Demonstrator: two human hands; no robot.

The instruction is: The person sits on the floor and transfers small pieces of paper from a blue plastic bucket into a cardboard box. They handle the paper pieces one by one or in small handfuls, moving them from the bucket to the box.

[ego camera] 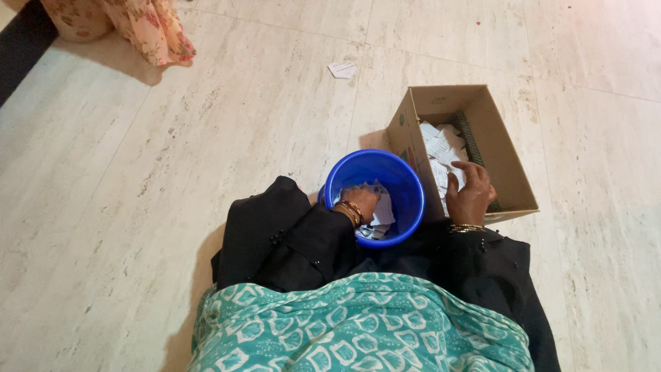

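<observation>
On pale stone floor (172, 207), seated person, teal patterned cloth (358, 324) over lap. Open cardboard box (506, 158) at right front, white paper slips (441, 148) inside. Blue bucket (406, 189) just beside box, touching lap, more slips within. Right hand (470, 193) over box edge, fingers spread loosely, resting on slips. Left hand (361, 203) inside bucket, fingers curled down among papers; grasp cannot be confirmed. Stray paper scrap (342, 69) lies well apart, farther out.
</observation>
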